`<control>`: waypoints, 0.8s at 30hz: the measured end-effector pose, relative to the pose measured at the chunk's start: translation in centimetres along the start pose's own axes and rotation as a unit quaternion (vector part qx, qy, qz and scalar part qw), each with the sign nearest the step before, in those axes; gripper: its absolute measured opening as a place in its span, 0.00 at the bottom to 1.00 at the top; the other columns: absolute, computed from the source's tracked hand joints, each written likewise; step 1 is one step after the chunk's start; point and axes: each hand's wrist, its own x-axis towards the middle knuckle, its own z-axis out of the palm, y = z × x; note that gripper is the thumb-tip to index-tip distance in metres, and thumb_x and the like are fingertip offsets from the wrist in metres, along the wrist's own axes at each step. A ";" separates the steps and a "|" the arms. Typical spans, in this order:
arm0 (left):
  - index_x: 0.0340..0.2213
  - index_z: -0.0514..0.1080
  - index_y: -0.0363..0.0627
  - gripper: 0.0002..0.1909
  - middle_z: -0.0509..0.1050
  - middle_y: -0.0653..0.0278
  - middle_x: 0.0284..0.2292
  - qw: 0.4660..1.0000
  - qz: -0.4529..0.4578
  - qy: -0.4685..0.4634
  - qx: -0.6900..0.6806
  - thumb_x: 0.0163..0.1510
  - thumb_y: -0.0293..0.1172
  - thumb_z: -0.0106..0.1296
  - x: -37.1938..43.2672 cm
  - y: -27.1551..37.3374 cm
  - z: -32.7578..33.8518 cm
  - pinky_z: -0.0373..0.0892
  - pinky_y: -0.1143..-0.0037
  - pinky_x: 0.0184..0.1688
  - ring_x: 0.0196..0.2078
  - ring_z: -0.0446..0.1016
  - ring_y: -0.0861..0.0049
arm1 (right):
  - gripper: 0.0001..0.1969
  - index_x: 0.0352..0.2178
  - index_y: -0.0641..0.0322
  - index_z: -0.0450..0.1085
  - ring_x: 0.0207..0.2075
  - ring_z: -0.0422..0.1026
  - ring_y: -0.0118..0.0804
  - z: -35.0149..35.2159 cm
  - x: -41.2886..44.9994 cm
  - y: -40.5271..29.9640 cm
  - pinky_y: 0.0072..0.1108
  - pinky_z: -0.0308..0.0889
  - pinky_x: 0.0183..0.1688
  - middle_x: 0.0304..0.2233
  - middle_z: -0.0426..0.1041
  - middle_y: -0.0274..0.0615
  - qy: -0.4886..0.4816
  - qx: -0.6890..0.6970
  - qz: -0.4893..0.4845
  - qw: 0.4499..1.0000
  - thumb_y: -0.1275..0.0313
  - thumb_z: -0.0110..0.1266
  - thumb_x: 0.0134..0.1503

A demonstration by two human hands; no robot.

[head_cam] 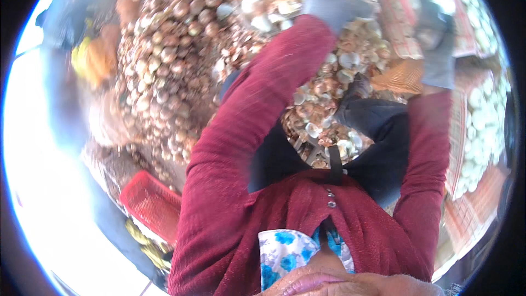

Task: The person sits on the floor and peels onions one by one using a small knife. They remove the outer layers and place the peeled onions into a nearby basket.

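My left hand (339,2), in a grey glove and blurred, reaches over the heap of onion skins and pale onion pieces (263,8) at the top centre. Its fingers are too smeared to show whether they hold anything. On the right, my right hand (437,45), also grey-gloved and blurred, is raised beside the mesh sacks (398,12). A bright white round shape shows near its fingers; whether it is held is unclear. Many unpeeled brown onions (164,61) lie heaped to the left. More skins (316,102) lie between and before my legs.
Mesh sacks of peeled white onions (478,127) line the right side. An orange mesh piece (398,77) lies by my right wrist. A red plastic basket (152,205) is at lower left. A co-worker's yellow-orange gloved hand (96,59) is beyond the onions at upper left.
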 end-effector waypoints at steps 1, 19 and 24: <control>0.41 0.69 0.47 0.22 0.72 0.57 0.37 0.999 0.000 -0.003 0.045 0.41 0.30 0.53 0.1 1.2 0.6 0.65 0.70 0.46 0.39 0.72 0.67 | 0.22 0.48 0.71 0.58 0.20 0.64 0.23 -1.7 0.5 -2.0 0.14 0.62 0.21 0.27 0.67 0.37 -0.005 0.020 0.001 1.000 0.69 0.40 0.53; 0.33 0.73 0.42 0.13 0.75 0.63 0.29 0.896 -0.131 0.195 -0.376 0.42 0.26 0.55 -4.8 -14.3 -11.8 0.72 0.76 0.31 0.28 0.74 0.76 | 0.21 0.53 0.70 0.52 0.23 0.62 0.11 5.4 0.4 3.5 0.03 0.59 0.22 0.37 0.69 0.39 0.120 -0.396 -0.022 0.910 0.71 0.38 0.60; 0.33 0.74 0.42 0.17 0.76 0.60 0.28 0.892 -0.302 0.309 -0.131 0.36 0.25 0.58 -7.6 -37.8 -12.2 0.70 0.79 0.35 0.30 0.74 0.75 | 0.24 0.53 0.69 0.53 0.16 0.53 0.08 9.4 -0.7 7.7 0.01 0.49 0.14 0.33 0.70 0.36 -0.008 -0.537 0.040 0.842 0.66 0.42 0.58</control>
